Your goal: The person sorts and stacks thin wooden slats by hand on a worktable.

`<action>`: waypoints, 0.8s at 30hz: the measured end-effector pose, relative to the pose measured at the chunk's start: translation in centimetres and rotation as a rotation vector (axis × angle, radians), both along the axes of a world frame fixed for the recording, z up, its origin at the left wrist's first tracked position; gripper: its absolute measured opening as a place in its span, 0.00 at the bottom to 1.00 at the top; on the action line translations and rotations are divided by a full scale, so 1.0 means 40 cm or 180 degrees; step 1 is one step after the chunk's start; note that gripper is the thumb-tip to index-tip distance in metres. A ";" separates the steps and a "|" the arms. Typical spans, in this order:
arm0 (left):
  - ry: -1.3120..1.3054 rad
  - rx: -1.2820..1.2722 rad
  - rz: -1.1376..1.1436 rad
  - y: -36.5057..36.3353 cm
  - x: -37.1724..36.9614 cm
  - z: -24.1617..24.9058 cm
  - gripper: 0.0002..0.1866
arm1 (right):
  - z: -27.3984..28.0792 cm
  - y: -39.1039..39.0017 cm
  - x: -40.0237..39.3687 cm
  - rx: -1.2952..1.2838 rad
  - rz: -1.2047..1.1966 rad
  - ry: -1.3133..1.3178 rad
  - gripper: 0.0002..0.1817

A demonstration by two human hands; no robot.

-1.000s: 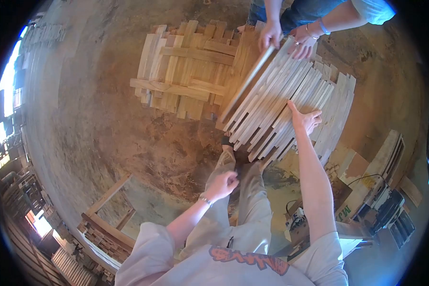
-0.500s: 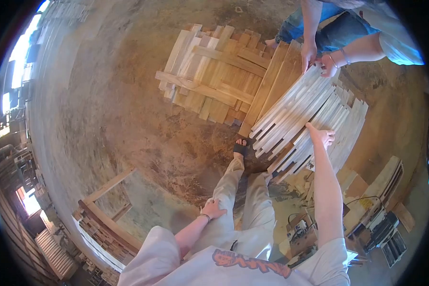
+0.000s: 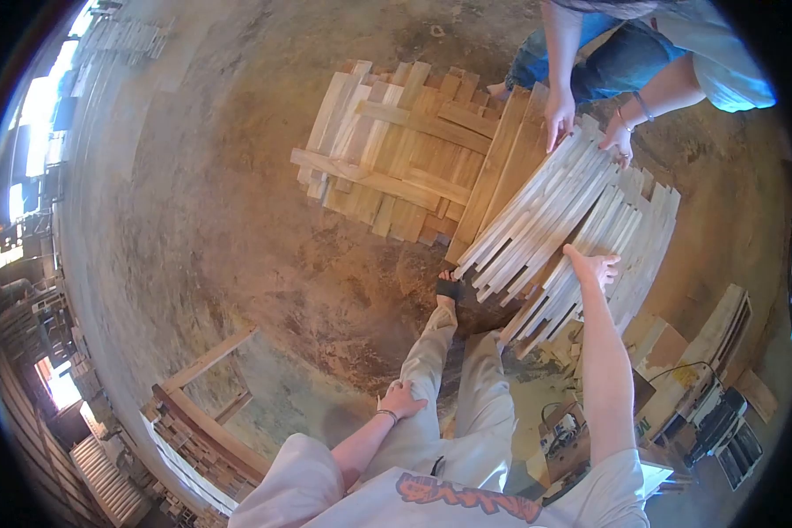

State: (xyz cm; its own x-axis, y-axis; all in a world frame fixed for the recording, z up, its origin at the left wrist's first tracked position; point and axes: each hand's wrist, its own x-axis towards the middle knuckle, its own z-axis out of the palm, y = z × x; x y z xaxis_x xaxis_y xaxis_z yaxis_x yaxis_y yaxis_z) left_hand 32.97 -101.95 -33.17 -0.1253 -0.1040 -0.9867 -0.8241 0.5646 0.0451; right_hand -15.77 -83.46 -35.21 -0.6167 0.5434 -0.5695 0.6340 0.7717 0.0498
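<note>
My right hand [image 3: 595, 267] reaches down onto a layer of pale, narrow wooden strips [image 3: 537, 216], its thumb and fingers spanning several of them. These strips lie side by side with uneven ends, and a dark gap runs between two groups. My left hand [image 3: 402, 400] rests on my left knee, fingers lying loosely flat, holding nothing. At the far end of the strips are a co-worker's two hands: one hand [image 3: 560, 116] touches the strip ends, and the other hand [image 3: 620, 141] is just to its right, over the strips.
Left of the strips lies a stack of wider boards [image 3: 396, 150] with crosspieces on top. Long planks [image 3: 493, 176] lie between. A wooden frame [image 3: 207, 361] stands at lower left. Power-tool-like equipment and a cable [image 3: 713, 422] sit at lower right, near offcuts. My sandalled foot [image 3: 449, 289] is close to the strips.
The co-worker's hands have moved apart, one shifting right and down along the strip ends. My right hand stays on the strips and my left on the knee. The view has shifted slightly.
</note>
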 end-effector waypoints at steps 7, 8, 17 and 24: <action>0.0066 -0.0039 0.0111 -0.010 -0.006 0.013 0.47 | -0.026 0.005 -0.008 -0.0083 -0.0210 -0.0034 0.83; 0.0030 -0.0035 0.0118 -0.015 -0.011 0.008 0.47 | -0.034 0.006 -0.013 -0.0085 -0.0258 -0.0056 0.83; 0.0176 -0.0113 0.0071 -0.024 -0.028 0.001 0.47 | -0.027 -0.020 -0.045 -0.0042 -0.0490 -0.0308 0.83; 0.0155 -0.0081 0.0018 -0.040 -0.045 -0.010 0.46 | 0.002 -0.039 -0.035 -0.0096 -0.0523 -0.0223 0.81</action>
State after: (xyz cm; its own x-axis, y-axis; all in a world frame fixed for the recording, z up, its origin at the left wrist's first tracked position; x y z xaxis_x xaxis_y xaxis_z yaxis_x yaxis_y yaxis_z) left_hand 31.19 -103.53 -33.57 -0.1724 -0.1298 -0.9764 -0.8245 0.5613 0.0709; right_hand -17.17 -85.01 -35.11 -0.4792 0.6157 -0.6255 0.7475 0.6598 0.0768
